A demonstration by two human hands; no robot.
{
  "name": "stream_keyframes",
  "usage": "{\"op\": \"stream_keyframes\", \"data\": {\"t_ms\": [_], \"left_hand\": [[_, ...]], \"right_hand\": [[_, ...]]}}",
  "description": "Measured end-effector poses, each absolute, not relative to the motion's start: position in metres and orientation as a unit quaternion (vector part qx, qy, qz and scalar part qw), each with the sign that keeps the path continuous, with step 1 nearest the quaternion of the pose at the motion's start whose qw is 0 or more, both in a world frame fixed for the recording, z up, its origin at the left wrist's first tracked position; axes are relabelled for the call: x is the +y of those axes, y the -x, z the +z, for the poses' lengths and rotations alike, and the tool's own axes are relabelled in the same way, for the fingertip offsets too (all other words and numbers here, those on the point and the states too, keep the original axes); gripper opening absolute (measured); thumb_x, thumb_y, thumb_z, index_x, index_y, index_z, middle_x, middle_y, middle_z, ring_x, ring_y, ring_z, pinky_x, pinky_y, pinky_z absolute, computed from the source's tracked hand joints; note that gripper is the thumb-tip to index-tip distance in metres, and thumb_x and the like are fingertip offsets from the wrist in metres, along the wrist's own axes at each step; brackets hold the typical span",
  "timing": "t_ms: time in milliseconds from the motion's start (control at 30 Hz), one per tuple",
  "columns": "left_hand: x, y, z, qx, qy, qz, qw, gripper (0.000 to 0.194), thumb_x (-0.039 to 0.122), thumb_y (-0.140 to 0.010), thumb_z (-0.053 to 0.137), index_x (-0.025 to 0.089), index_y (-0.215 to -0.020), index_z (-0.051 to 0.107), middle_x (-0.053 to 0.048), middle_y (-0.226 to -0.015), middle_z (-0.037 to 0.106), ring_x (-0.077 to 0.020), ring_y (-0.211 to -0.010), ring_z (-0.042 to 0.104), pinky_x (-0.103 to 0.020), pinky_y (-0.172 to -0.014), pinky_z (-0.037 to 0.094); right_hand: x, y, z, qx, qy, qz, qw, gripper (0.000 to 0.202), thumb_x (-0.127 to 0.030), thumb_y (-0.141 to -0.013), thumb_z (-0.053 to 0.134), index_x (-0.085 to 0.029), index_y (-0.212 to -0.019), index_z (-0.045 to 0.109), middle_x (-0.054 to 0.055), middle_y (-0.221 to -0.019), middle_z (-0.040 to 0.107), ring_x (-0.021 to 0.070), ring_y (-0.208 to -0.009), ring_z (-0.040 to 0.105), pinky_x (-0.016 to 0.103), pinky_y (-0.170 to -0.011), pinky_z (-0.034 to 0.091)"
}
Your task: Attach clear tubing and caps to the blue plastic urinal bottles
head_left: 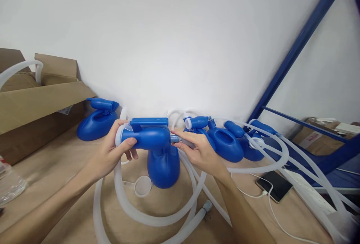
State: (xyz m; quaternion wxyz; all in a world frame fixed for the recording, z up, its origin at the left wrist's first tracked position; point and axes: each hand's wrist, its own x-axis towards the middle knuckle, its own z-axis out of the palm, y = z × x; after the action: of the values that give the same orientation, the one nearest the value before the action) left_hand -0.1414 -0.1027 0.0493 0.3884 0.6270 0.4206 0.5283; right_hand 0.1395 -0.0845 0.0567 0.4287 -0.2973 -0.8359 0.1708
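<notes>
A blue plastic urinal bottle is in front of me, its rounded body hanging low and its neck lying sideways. My left hand is wrapped round the white-rimmed mouth end, thumb on the neck. At the opposite end, my right hand pinches a grey tube-like piece against the narrow spout. Whether that piece is part of a hose I cannot tell. A translucent hose loops below both hands. Beneath the bottle lies a small white round cap with a strap.
Several similar blue bottles with hoses stand at right, and another bottle stands at left by an open cardboard box. A phone with a cable, a power strip and a blue metal frame are on the right.
</notes>
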Motion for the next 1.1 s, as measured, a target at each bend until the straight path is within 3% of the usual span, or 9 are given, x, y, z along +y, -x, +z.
{"op": "stream_keyframes", "data": {"t_ms": [200, 433, 700, 767, 900, 1100], "left_hand": [[-0.104, 0.143, 0.048, 0.419, -0.653, 0.519, 0.358, 0.05, 0.056, -0.088, 0.067, 0.026, -0.117, 0.039, 0.004, -0.062, 0.07, -0.0242, -0.056, 0.072, -0.034, -0.052, 0.058], [-0.101, 0.144, 0.047, 0.401, -0.647, 0.519, 0.389, 0.048, 0.056, -0.09, 0.067, 0.026, -0.116, 0.04, 0.004, -0.068, 0.069, -0.0241, -0.059, 0.073, -0.034, -0.051, 0.06], [-0.101, 0.139, 0.051, 0.391, -0.619, 0.543, 0.412, 0.057, 0.061, -0.086, 0.07, 0.025, -0.117, 0.038, 0.003, -0.075, 0.065, -0.0242, -0.063, 0.074, -0.032, -0.048, 0.059], [-0.102, 0.139, 0.052, 0.393, -0.616, 0.538, 0.42, 0.062, 0.064, -0.085, 0.07, 0.024, -0.12, 0.037, 0.003, -0.075, 0.064, -0.0241, -0.063, 0.073, -0.032, -0.048, 0.058], [-0.099, 0.14, 0.051, 0.402, -0.61, 0.533, 0.427, 0.068, 0.068, -0.082, 0.071, 0.024, -0.123, 0.038, 0.002, -0.08, 0.064, -0.025, -0.065, 0.074, -0.032, -0.048, 0.058], [-0.089, 0.149, 0.058, 0.427, -0.528, 0.579, 0.452, 0.057, 0.058, -0.08, 0.079, 0.026, -0.115, 0.048, 0.002, -0.089, 0.063, -0.0199, -0.067, 0.073, -0.024, -0.047, 0.054]], "right_hand": [[-0.083, -0.135, 0.052, -0.852, 0.29, 0.13, 0.415, 0.037, -0.02, -0.103, 0.055, -0.018, -0.138, 0.066, 0.009, -0.114, 0.079, 0.0239, -0.11, 0.074, 0.035, -0.096, 0.059], [-0.08, -0.135, 0.05, -0.847, 0.298, 0.119, 0.423, 0.035, -0.023, -0.101, 0.06, -0.019, -0.135, 0.069, 0.009, -0.114, 0.079, 0.0229, -0.102, 0.076, 0.033, -0.089, 0.061], [-0.083, -0.125, 0.048, -0.762, 0.362, 0.185, 0.504, 0.028, -0.031, -0.089, 0.075, -0.017, -0.113, 0.079, 0.005, -0.086, 0.081, 0.0157, -0.061, 0.071, 0.026, -0.058, 0.057], [-0.082, -0.124, 0.046, -0.748, 0.365, 0.217, 0.51, 0.029, -0.033, -0.087, 0.075, -0.017, -0.111, 0.079, 0.005, -0.086, 0.081, 0.0168, -0.063, 0.073, 0.026, -0.059, 0.059], [-0.08, -0.126, 0.049, -0.756, 0.366, 0.222, 0.495, 0.029, -0.036, -0.085, 0.077, -0.02, -0.109, 0.077, 0.007, -0.105, 0.08, 0.0218, -0.089, 0.077, 0.029, -0.073, 0.062], [-0.063, -0.155, 0.056, -0.788, 0.418, 0.248, 0.378, 0.056, -0.045, -0.092, 0.072, -0.025, -0.143, 0.059, 0.006, -0.115, 0.077, 0.0233, -0.101, 0.074, 0.037, -0.091, 0.058]]}}
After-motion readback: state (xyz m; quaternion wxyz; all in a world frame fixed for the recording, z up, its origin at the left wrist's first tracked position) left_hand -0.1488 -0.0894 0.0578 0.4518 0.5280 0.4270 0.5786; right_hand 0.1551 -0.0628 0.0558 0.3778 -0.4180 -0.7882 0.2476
